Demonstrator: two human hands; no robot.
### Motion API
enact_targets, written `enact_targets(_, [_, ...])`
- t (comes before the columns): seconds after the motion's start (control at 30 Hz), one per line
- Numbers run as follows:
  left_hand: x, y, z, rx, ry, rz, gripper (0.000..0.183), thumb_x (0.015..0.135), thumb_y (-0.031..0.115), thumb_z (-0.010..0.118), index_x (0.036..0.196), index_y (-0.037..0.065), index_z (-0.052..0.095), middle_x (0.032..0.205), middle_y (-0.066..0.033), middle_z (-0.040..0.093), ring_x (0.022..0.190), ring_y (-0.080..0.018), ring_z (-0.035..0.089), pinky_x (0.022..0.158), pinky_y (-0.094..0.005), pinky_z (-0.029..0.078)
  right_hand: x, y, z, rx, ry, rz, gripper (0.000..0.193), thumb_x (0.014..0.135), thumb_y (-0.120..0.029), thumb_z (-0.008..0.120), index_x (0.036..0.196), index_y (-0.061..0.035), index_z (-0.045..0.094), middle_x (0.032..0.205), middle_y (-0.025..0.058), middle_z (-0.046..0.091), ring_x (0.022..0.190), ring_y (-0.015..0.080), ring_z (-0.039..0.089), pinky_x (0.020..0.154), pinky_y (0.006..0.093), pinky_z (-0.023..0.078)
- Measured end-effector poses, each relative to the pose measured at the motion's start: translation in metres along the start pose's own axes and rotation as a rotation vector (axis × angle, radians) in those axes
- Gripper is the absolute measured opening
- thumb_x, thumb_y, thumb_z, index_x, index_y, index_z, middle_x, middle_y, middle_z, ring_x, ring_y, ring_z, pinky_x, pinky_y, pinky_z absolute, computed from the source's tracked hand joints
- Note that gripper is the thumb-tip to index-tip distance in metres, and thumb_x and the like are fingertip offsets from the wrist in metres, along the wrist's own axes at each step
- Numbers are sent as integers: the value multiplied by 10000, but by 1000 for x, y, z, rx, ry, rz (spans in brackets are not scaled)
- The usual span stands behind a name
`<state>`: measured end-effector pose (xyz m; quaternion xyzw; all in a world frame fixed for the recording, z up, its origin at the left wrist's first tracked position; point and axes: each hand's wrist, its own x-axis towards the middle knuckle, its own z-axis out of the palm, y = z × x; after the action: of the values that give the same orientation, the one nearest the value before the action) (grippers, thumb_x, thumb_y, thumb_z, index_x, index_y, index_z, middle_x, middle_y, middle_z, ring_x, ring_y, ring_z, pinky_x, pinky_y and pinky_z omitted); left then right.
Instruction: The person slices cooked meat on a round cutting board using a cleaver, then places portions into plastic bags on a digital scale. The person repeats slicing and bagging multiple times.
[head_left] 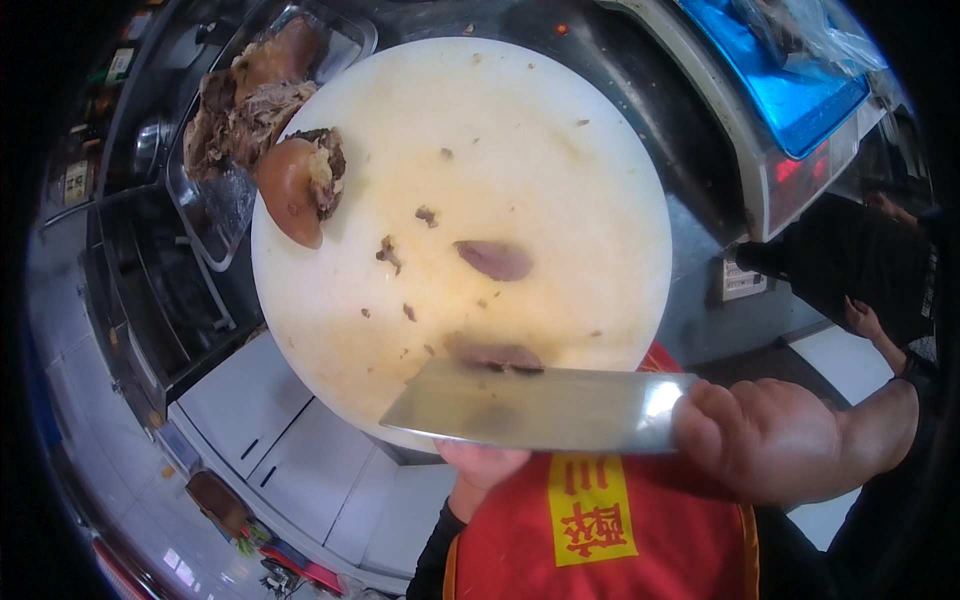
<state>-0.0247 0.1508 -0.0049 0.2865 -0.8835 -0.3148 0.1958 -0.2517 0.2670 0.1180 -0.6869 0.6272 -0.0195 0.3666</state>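
Gripping a cleaver (540,412), fingers curled closed around its hidden handle, the right hand (765,435) sits at four o'clock of the round cutting board (560,130). The left hand (482,460) is mostly behind the blade at six o'clock; its hold cannot be told. One dark meat piece (494,260) lies near centre, another (490,354) beside the blade toward six. Cutting looks partly done: scraps (388,255) dot the board, while a skin-on cooked chunk (292,190) between nine and ten, and the tray's (214,264) meat (255,100) at ten, seem left unsliced.
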Motion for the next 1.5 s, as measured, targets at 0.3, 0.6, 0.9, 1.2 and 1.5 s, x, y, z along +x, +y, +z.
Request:
enact_targets(0.3, [19,4,3,39,109,108,505,782,403,578,1052,-24,559,1062,-190,574,919,-351,568,836,-420,429,7,3,-1,75,-92,-3,250,795,-171,638,910,-19,476,771,131,560,585,190,597,495,258,503])
enact_targets(0.6, [15,6,3,-54,136,24,343,692,134,644,997,4,558,1109,-199,527,1008,-359,501,868,-392,417,29,8,12,237,57,-51,161,795,-95,526,879,11,439,746,119,549,634,255,603,540,309,492])
enact_targets(0.9, [-20,-14,11,-991,51,-415,583,786,457,488,1242,99,433,1323,-110,387,1180,-318,391,1007,-453,275,-9,-12,-2,-102,201,-53,205,795,-159,587,888,-22,466,657,51,480,496,120,505,374,228,396])
enact_targets(1.2, [-22,-12,19,-1724,-92,-738,722,776,652,379,1256,113,368,1180,-149,461,1123,-304,419,943,-453,350,-30,-17,-6,-115,118,18,188,796,-157,612,857,-37,481,639,44,496,483,120,529,360,219,412])
enact_targets(1.5, [12,9,9,-1191,-96,-489,575,800,550,381,1089,55,428,1025,-164,478,961,-310,462,849,-423,387,-3,-9,-8,197,74,18,182,836,-185,576,865,-34,479,637,53,519,496,149,553,376,251,444])
